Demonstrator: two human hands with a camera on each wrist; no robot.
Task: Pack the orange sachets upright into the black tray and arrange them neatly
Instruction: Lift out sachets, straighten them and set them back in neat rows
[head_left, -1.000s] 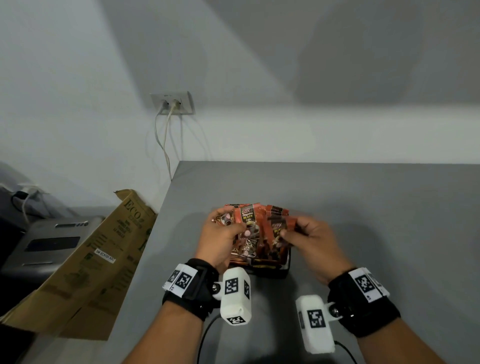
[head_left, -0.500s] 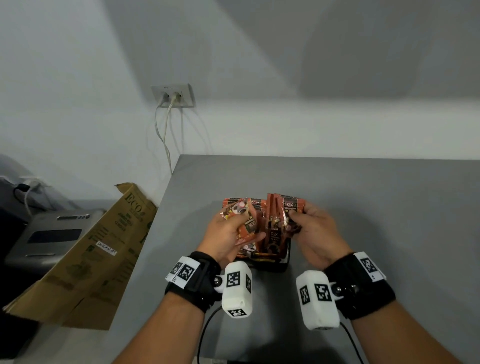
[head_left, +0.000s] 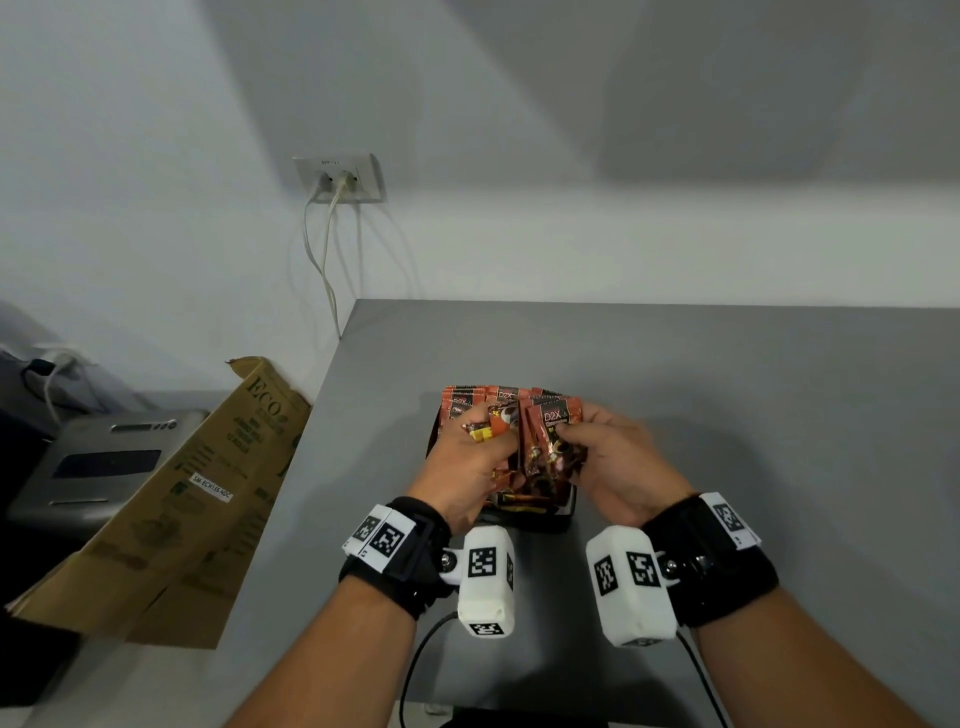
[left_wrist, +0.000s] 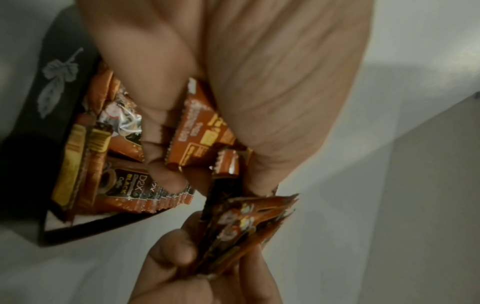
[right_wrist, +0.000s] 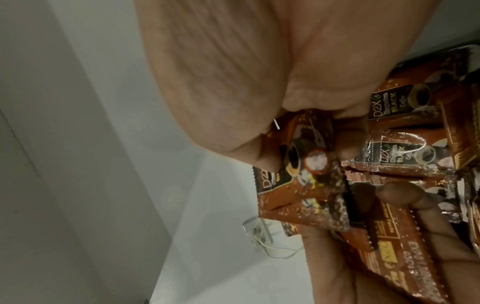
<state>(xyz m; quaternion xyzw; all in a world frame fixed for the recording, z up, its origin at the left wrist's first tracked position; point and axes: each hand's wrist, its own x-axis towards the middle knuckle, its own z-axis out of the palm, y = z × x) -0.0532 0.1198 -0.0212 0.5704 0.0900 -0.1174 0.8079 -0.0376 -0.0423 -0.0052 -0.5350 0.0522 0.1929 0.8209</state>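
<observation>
While both hands work over the black tray (head_left: 563, 512) on the grey table (head_left: 727, 395) | left hand (head_left: 467, 467) – fingers curled round orange sachets (head_left: 498, 415) standing in the tray | right hand (head_left: 618, 467) – pinches a small bunch of sachets (head_left: 556, 436) just above it

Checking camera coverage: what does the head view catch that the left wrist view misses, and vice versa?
Head view only: the wall socket with its cables, the cardboard box off the table's left edge, the grey device behind it, and both wrist cameras.
Left wrist view only: the leaf print on the black tray wall, and sachets standing inside it with "D2X BLACK" readable.
Both: the left hand gripping orange sachets over the tray, the right hand pinching a bunch beside it, and the grey table.
</observation>
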